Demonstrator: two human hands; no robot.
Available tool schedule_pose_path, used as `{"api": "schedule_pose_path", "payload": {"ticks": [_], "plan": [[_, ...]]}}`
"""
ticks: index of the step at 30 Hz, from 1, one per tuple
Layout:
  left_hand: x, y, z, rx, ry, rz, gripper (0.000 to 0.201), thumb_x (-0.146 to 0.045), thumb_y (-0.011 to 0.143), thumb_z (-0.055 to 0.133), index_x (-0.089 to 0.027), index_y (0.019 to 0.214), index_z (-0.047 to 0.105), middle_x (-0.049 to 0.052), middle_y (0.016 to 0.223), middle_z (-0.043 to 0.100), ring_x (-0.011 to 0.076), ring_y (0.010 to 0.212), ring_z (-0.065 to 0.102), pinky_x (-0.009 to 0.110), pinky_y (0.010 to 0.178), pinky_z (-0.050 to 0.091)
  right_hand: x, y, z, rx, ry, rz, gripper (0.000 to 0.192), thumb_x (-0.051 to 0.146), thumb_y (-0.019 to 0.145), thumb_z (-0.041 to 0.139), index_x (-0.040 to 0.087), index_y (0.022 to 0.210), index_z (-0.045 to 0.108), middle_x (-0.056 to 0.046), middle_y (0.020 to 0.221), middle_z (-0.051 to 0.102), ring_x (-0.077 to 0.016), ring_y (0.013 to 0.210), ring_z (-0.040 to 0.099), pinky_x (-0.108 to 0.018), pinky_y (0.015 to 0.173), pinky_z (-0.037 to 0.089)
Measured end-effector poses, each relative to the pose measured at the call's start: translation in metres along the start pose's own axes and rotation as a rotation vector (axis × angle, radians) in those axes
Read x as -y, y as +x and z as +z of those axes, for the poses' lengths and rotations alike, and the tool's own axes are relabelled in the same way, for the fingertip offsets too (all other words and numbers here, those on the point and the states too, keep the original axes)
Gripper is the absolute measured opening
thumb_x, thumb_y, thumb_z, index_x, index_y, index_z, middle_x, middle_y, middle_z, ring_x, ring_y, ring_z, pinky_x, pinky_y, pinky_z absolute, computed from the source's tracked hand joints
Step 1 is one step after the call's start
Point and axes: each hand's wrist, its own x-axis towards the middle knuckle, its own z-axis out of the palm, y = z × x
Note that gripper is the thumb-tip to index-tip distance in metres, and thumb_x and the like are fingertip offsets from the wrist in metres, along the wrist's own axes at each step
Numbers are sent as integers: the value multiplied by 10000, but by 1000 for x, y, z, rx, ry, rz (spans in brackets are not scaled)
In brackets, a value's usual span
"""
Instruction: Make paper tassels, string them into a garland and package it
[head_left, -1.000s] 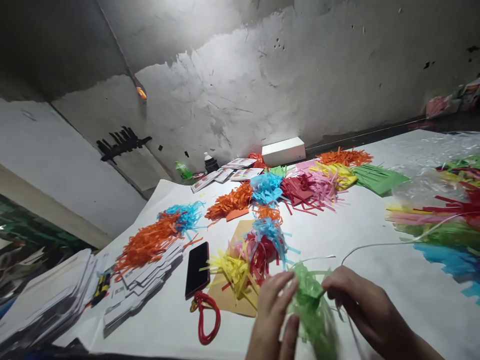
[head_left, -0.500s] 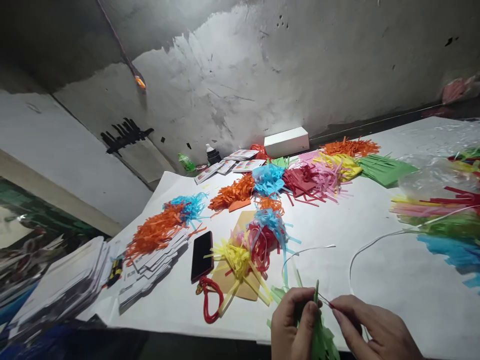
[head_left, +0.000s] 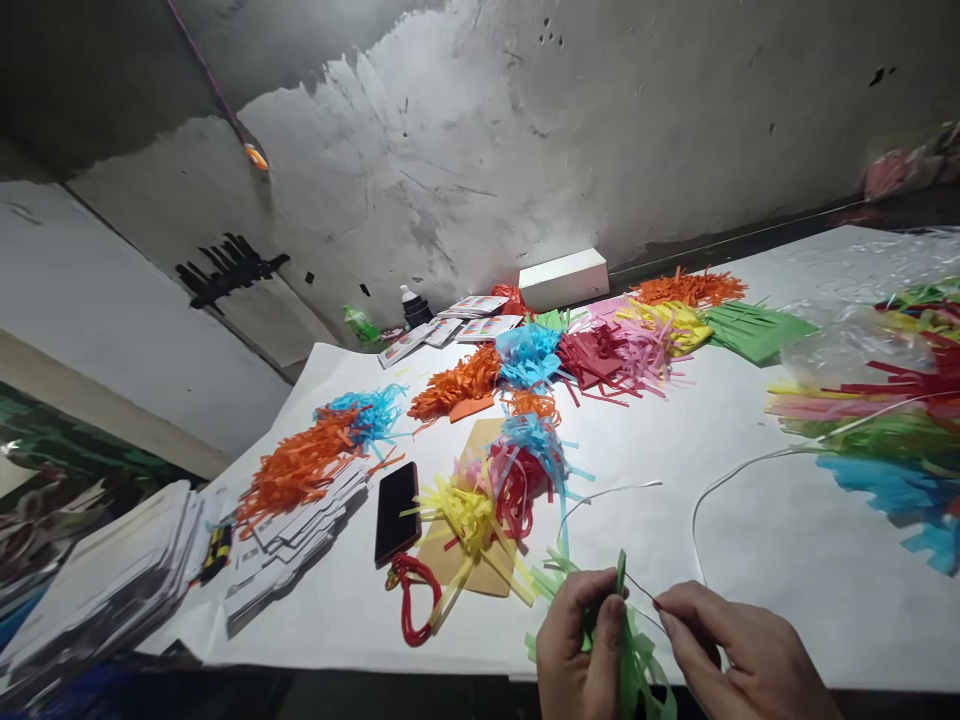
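Note:
Low in the head view, my left hand (head_left: 581, 640) is closed around a green tissue-paper tassel (head_left: 637, 665), with its folded top edge standing up between thumb and fingers and its cut strips hanging below. My right hand (head_left: 731, 645) pinches a thin needle (head_left: 639, 586) whose far end reaches the top of the green paper. I cannot tell whether its tip is inside the paper. A white cord (head_left: 696, 530) curves across the table beyond my right hand. Just past my left hand, a strung row of tassels ends in a yellow tassel (head_left: 469, 512) lying on brown card (head_left: 495, 570).
A phone (head_left: 396, 512) with a red strap lies left of the card. Orange fringe (head_left: 296, 465) rests over stacked white papers (head_left: 292, 555). Several coloured fringe bundles, a white box (head_left: 564, 280) and bottles line the wall side. Blue fringe (head_left: 896, 490) and clear plastic (head_left: 855, 340) lie right.
The view has shifted slightly, so the table items sit a little further left. My right hand has drawn a little away from the green paper, and more of the needle shows.

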Motion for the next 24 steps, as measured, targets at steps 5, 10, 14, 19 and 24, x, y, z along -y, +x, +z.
{"api": "schedule_pose_path", "payload": {"ticks": [5,10,14,19,24], "plan": [[3,2,-2,32,89,210,196,-401,926,670,-237,964,771,76,879,737,216,822,689,298,744,573,-3,0,-2,43,-39,-5,264,304,1014,456,249,797,595,33,579,592,-129,490,598,-212,485,421],[4,5,-1,112,125,524,298,-106,934,608,-303,1126,724,58,922,729,207,848,681,305,720,553,-4,2,-1,158,150,213,286,398,1004,469,243,804,602,26,629,595,-130,555,577,-205,500,407],[5,5,5,91,137,652,350,-14,888,624,-257,1125,709,56,879,710,193,783,652,297,660,543,-9,7,2,270,493,471,367,570,959,526,222,884,613,22,652,605,-118,507,541,-208,465,383],[6,12,2,112,200,805,173,-77,928,611,-176,1034,705,62,851,720,182,763,660,294,673,545,-12,11,5,305,802,605,579,696,872,595,206,1180,571,23,682,634,-126,473,564,-238,491,446],[6,18,-1,168,442,960,166,-77,956,560,-170,991,693,42,837,757,169,765,680,375,881,519,-15,15,9,139,468,395,359,557,941,569,222,834,639,-15,766,630,-174,737,629,-225,608,510]]}}
